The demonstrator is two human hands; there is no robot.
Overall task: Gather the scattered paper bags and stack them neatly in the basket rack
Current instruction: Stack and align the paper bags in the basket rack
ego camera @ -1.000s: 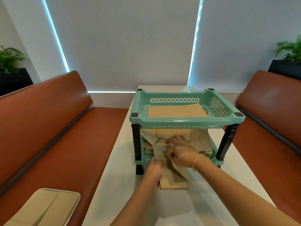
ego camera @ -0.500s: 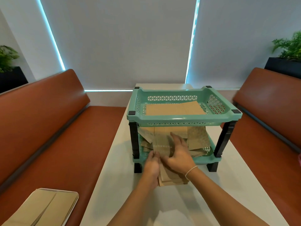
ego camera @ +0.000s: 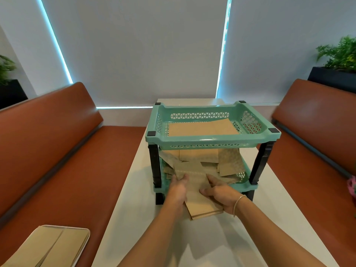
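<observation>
A teal two-tier basket rack [ego camera: 202, 142] with black posts stands on the white table [ego camera: 221, 237]. Flat brown paper bags [ego camera: 202, 129] lie in its upper basket. The lower basket [ego camera: 243, 186] holds a jumble of brown bags [ego camera: 229, 162], some patterned. A stack of brown paper bags [ego camera: 195, 183] pokes out over the lower basket's front rim toward me. My left hand [ego camera: 178, 190] grips the stack's left edge. My right hand [ego camera: 221, 193] grips its right side, thumb on top.
Orange-brown benches run along both sides of the table. A beige-covered tablet case [ego camera: 52, 245] lies on the left bench [ego camera: 57, 160]. Black planters with green plants [ego camera: 339, 54] stand behind the benches. Something pink [ego camera: 352, 185] shows at the right edge.
My right hand let go of the bag it had lifted, pressed on the stack, then slid to its right side. My left hand moved to the left edge. The stack lies squarer.
</observation>
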